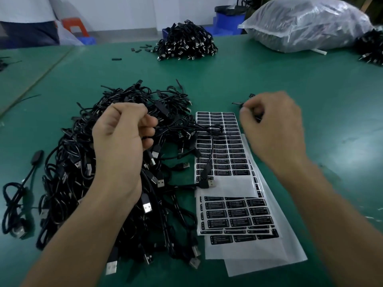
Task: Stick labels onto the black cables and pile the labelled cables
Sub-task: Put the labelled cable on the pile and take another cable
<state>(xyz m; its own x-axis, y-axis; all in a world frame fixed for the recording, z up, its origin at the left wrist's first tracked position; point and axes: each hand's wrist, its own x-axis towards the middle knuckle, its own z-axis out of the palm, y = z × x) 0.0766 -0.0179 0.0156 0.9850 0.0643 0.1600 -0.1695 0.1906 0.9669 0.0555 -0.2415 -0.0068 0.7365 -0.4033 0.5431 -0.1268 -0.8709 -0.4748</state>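
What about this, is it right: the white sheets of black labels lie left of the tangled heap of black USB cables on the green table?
No. The head view shows the white sheets of black labels lying right of the tangled heap of black USB cables on the green table.

The right hand [273, 125] is blurry, so I cannot tell if its curled fingers hold anything. The left hand [122, 139] hides part of the cable heap [68, 162]. The small print on the label sheets [226, 162] is too tiny to read. At the right edge of the bench [269, 75], another cable pile [371, 48] is cut off.
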